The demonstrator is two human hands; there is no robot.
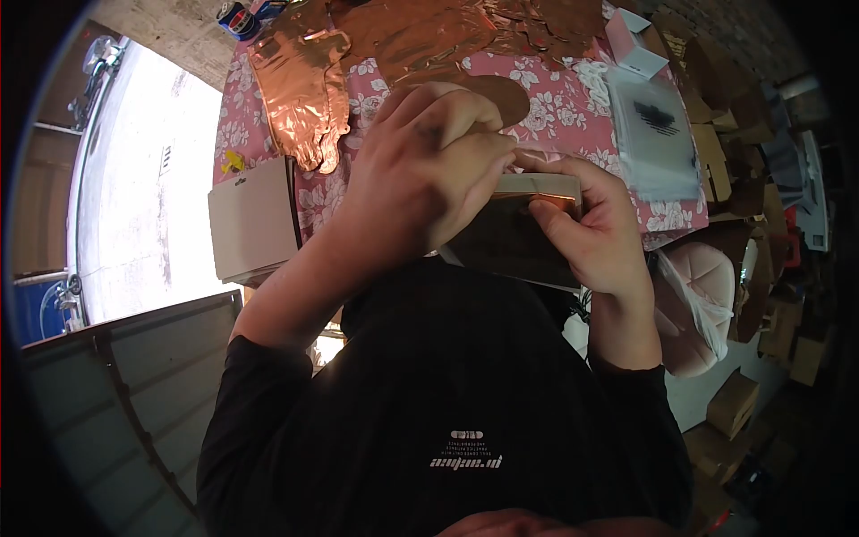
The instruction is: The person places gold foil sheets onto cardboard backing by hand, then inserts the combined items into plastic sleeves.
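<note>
My right hand (591, 219) grips a flat rectangular packet (506, 237) by its upper right corner, thumb on the near face. The packet has a pale card edge along the top, a strip of copper-coloured foil under the thumb, and a dark, shiny face. At its top edge my left hand (429, 152) is closed, fingertips pinched together beside the right fingers. Whatever lies between those left fingertips is hidden. Behind the hands, flat copper-coloured foil balloons (300, 89) lie on the flowered pink tablecloth (555, 112).
A stack of clear plastic bags (653, 134) lies at the table's right, below a white box (635, 45). Cardboard sheets (255, 219) stand at the left edge. A blue can (237, 20) is at the far left. A padded pink seat (698, 304) and cardboard boxes (734, 403) are right.
</note>
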